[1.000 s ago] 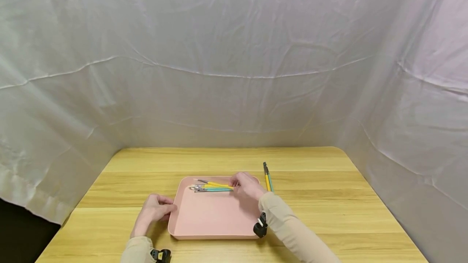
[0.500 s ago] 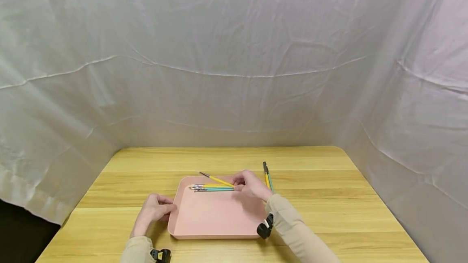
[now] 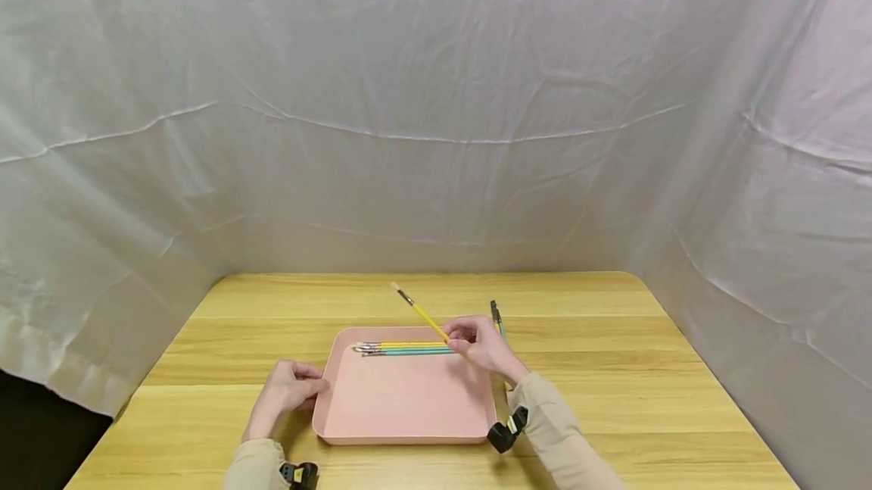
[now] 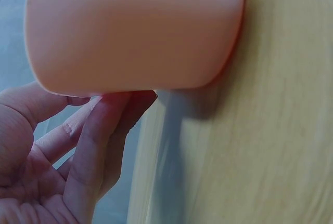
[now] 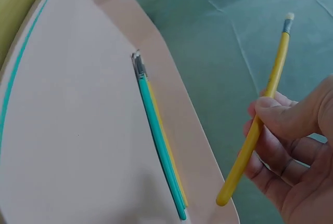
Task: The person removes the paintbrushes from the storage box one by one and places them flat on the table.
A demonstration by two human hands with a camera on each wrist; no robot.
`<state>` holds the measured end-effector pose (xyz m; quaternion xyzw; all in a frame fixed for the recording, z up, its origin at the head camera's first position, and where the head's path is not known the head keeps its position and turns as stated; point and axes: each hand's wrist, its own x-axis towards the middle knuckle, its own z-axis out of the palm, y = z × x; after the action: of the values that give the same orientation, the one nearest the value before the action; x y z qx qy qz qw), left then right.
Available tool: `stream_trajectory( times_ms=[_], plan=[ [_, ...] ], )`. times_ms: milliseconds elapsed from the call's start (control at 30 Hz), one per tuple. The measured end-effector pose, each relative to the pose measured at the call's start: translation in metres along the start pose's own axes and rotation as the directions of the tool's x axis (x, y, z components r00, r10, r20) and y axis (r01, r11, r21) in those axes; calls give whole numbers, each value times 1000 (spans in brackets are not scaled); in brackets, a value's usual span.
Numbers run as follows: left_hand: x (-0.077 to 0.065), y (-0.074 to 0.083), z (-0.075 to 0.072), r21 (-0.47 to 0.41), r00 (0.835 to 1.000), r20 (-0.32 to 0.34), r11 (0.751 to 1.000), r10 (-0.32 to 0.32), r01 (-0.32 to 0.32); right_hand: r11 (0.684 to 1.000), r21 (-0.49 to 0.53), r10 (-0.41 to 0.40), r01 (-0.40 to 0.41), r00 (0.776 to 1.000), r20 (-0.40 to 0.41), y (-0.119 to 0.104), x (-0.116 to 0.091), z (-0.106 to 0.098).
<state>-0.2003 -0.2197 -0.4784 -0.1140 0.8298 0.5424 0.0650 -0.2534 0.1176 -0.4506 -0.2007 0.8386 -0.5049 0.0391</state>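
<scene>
My right hand (image 3: pixel 485 344) pinches a yellow paintbrush (image 5: pixel 255 125) between thumb and fingers. The brush is raised above the far right part of a pink tray (image 3: pixel 402 407), its pale bristles pointing up and to the far left. On the tray floor, near the far wall, teal paintbrushes (image 5: pixel 156 135) and a yellow paintbrush (image 3: pixel 398 344) lie side by side, bristles to the left. At the tray's left wall my left hand (image 3: pixel 289 388) grips the rim, thumb over the edge and fingers outside and below it, as the left wrist view shows.
Beyond the tray's right side, more brushes with dark bristles (image 3: pixel 496 314) lie on the wooden table (image 3: pixel 613 384), partly hidden by my right hand. A thin teal strip (image 5: pixel 15 78) runs along the tray's edge in the right wrist view. Grey curtains (image 3: pixel 436 172) surround the table.
My right hand has lifted the yellow paintbrush out of the row in the tray and drawn it up and slightly right, tilting its bristles higher. The left hand and tray have stayed put.
</scene>
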Motion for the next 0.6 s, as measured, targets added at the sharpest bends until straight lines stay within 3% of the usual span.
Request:
stream_trajectory(
  times_ms=[333,600],
  plan=[
    [-1,1,0,-11,1000,3,1000,5,-5,984,168,73,-51,989,-126,1,-13,-7],
    [-2,1,0,-12,1000,6,1000,5,-5,959,267,171,-96,947,-273,10,-25,-6]
  ],
)
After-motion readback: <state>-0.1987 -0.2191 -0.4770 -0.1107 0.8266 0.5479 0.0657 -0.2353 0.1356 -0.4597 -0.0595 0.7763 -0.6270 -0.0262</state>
